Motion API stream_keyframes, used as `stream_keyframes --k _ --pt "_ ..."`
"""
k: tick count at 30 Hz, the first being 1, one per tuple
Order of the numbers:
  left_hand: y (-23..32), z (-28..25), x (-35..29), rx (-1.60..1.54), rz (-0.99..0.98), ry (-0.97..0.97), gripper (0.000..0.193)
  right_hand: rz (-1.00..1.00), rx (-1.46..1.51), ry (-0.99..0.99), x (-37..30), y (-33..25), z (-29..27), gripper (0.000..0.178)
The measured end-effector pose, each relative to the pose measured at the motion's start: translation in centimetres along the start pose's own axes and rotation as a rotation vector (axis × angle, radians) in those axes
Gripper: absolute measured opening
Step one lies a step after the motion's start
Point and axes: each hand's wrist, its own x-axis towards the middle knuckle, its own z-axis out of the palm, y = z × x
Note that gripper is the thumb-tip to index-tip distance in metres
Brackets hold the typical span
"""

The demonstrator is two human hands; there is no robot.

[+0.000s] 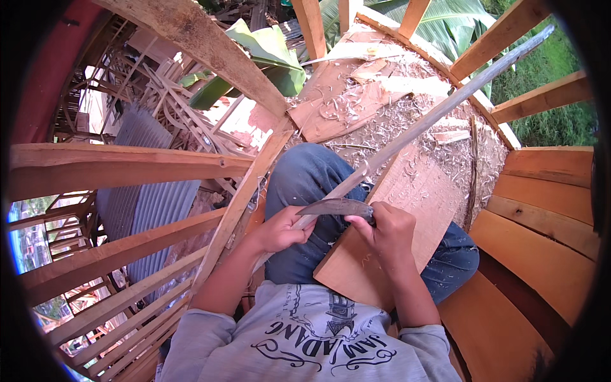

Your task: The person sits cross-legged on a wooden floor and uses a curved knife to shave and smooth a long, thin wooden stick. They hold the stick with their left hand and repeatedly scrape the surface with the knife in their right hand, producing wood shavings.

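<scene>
A long, thin wooden pole [426, 127] slants from my lap up to the far right. My left hand [280, 232] is closed around its near part. My right hand [391, 226] grips the butt end of a curved knife [334, 207], whose dark blade lies across the pole close to my left fingers. Whatever handle the knife has is mostly hidden in my right fist. Under my right forearm a wide, flat board [420, 191] rests over my crossed legs [305, 178], sloping toward me.
Curled wood shavings [407, 114] and flat offcuts [356, 111] cover the floor ahead. Wooden rails [127, 169] run along the left, with corrugated sheets [162, 204] beyond and below. Overlapping planks [528, 248] form the right side. Upright posts [503, 38] stand at the far edge before green leaves.
</scene>
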Motion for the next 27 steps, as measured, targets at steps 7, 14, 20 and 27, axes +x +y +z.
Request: stream_keyframes --k 7,14,20,27 --pt "0.7 0.2 0.1 -0.018 -0.087 -0.021 0.012 0.044 -0.078 0.102 1.4 0.7 0.8 0.052" --pt "-0.8 0.2 0.2 -0.009 0.027 0.002 0.015 0.443 0.378 0.525 2.7 4.8 -1.2 0.055" --pt "-0.4 0.2 0.4 -0.025 0.013 0.006 0.015 0.506 0.272 0.705 2.4 10.3 -10.4 0.057" --pt "0.1 0.4 0.3 0.054 -0.061 0.025 0.013 0.067 0.074 -0.006 0.3 0.3 0.3 0.049"
